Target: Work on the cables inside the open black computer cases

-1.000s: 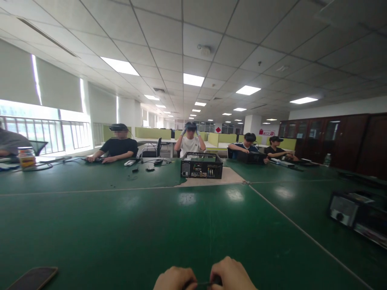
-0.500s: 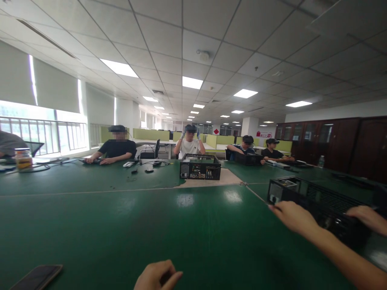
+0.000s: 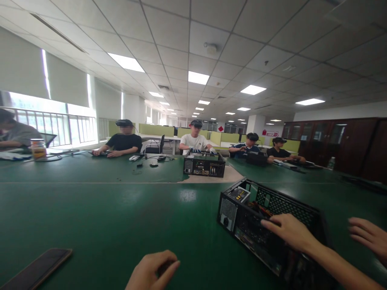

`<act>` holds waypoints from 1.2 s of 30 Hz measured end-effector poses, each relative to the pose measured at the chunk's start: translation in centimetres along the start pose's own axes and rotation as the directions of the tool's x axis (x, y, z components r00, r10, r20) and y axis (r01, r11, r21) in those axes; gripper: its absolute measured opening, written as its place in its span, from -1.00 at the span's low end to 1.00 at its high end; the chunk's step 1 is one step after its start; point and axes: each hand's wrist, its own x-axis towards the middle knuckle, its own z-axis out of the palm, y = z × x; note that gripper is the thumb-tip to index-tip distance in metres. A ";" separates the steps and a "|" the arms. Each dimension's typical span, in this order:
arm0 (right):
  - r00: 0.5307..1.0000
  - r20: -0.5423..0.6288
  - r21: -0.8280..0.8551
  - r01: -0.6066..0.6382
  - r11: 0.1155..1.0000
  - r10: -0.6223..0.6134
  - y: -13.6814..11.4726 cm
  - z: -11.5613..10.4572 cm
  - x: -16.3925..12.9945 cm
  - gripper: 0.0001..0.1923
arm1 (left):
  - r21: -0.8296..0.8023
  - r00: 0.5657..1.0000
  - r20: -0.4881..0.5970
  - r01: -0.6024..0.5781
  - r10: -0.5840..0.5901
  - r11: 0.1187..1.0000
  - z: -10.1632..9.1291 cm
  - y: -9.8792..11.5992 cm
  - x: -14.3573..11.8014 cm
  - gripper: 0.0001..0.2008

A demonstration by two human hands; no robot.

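While the green table (image 3: 90,209) stretches away bare in the middle, a dark phone (image 3: 38,266) lies flat at the lower left of the frame, well apart from everything else. Further back on that side a jar (image 3: 38,148) stands near the window, and seated people work along the far edge. At the bottom centre the person's left hand (image 3: 151,272) rests low over the table, fingers curled in and thumb laid across them. It is closed, though I cannot tell whether anything is pinched inside. A second ago both hands were together here around something small and dark. Now the right hand is out of the picture. Beyond, at mid-frame, an open case (image 3: 204,165) sits before a person in a white shirt, whose hands have come down onto it. The real change is at the lower right. The black computer case (image 3: 256,209), which stood far off at the right edge, has slid in across the table and now lies open-topped at an angle, its rear panel turned toward the left hand and near it. A co-worker's hand (image 3: 290,230) lies flat on the case's near top edge, the forearm running to the corner of the frame. A second hand (image 3: 367,235) hovers spread at the right edge, just off the case. By my reading the case is now within the person's reach.
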 end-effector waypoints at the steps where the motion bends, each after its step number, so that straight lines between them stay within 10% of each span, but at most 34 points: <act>1: 1.000 -0.021 -0.074 0.010 0.997 -0.011 -0.9 0.2 -0.4 -0.41 | -0.001 1.000 -0.009 -0.011 0.011 1.000 -0.3 0.4 0.3 -0.64; 13: 0.948 0.009 -0.309 0.305 0.901 -0.318 -6.0 1.7 -6.0 -0.77 | 0.084 0.910 -0.056 -0.406 0.412 0.910 -1.9 10.8 10.6 -0.76; 19: 0.851 -0.046 -0.289 0.490 0.823 -0.523 -6.2 1.8 -8.2 -0.83 | 0.372 0.797 0.223 -0.602 0.561 0.707 0.2 15.2 14.3 -0.75; 26: 0.681 -0.114 -0.325 0.662 0.675 -0.723 -6.0 1.2 -8.4 -0.65 | 0.553 0.724 0.645 -0.662 0.243 0.506 6.7 17.9 17.3 -0.07; 30: 0.568 -0.136 -0.292 0.760 0.580 -0.812 -5.7 1.7 -7.9 -0.45 | 0.565 0.645 0.762 -0.623 -0.054 0.540 9.7 18.0 16.8 -0.09; 36: 0.619 -0.004 0.030 0.785 0.619 -0.785 -5.8 1.2 -6.1 -0.42 | 0.421 0.607 0.794 -0.527 -0.019 0.738 7.3 17.1 18.0 -0.12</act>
